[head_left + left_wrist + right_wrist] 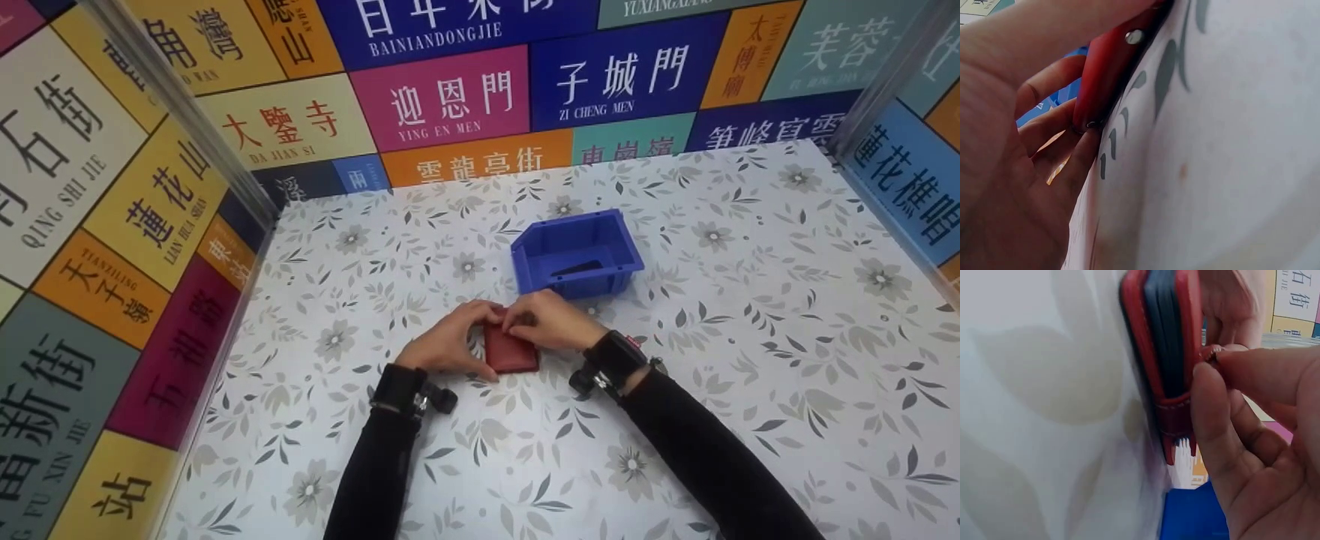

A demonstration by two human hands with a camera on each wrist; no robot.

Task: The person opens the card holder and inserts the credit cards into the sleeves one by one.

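A red leather card wallet (511, 354) lies on the flower-patterned tabletop, between both hands. My left hand (448, 343) steadies it from the left, thumb at the near end and fingers at the far end. The left wrist view shows a metal snap (1135, 37) on the wallet's side. With thumb and forefinger, my right hand (556, 321) pinches the end of the strap (1176, 417) that wraps the wallet near its far end. Dark layers show between the red covers in the right wrist view.
Just beyond the right hand stands a blue plastic bin (604, 283) with a dark flat piece (577, 268) inside. Panels with large lettering (450, 97) wall the table at the back and both sides. Each wrist wears a black strap with a small camera.
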